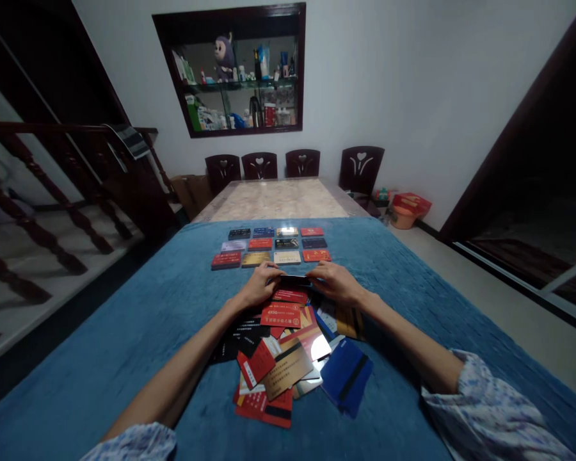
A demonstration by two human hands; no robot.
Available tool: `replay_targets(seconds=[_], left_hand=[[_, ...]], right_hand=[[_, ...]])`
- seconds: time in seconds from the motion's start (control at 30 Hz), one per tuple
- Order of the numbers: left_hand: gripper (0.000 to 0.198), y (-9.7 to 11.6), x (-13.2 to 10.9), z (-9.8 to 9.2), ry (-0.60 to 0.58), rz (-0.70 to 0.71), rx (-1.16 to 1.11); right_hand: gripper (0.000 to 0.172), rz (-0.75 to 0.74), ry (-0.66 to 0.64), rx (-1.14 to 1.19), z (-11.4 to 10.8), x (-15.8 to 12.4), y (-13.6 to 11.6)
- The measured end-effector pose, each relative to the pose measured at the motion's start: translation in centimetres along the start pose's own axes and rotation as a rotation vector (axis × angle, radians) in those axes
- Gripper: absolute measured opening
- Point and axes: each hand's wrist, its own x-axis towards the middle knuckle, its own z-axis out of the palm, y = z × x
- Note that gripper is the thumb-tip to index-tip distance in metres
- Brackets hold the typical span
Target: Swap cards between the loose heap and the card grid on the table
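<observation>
1. Head view: the left hand [259, 286] and right hand [335, 282] meet at the middle of the blue-covered worktop [125, 333]. The fingers of each hand are closed on one end of a dark card [295, 280], held flat between them.
2. At 6 o'clock of that card, just beside it, lies a loose pile of cards [288, 362] in red, black, gold and blue, all overlapping.
3. At 12 o'clock of the hands, three neat rows of cards [273, 246] lie apart from the pile.
4. Farther off at 12 o'clock stand four dark chairs [302, 162].
</observation>
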Motion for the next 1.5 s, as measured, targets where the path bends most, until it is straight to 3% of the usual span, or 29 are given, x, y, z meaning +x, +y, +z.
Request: replay_targets(seconds=[0.2, 0.33, 0.53, 0.93, 1.17, 1.5], left_hand=[[0.034, 0.2, -0.1, 0.5, 0.072, -0.025, -0.016], [0.039, 0.4, -0.3, 0.6, 0.115, -0.042, -0.016], [0.028, 1.1, -0.5, 0.6, 0.137, -0.012, 0.027], [0.022, 1.0, -0.3, 0.4, 0.082, 0.011, 0.153], [0.021, 1.5, -0.3, 0.5, 0.132, -0.045, 0.122], [0.02, 1.8, 0.0, 0.2, 0.232, -0.071, -0.034]], right_hand=[[0.032, 0.131, 0.046, -0.004, 0.4, -0.3, -0.7], [0.027, 0.183, 0.021, -0.013, 0.3, -0.4, -1.3], [0.026, 0.218, 0.01, -0.032, 0.4, -0.3, -1.4], [0.038, 0.29, -0.09, -0.102, 0.2, -0.1, -2.2], [0.041, 0.244, -0.089, -0.151, 0.5, 0.1, -2.1], [0.046, 0.097, 0.021, -0.228, 1.0, 0.2, -1.9]])
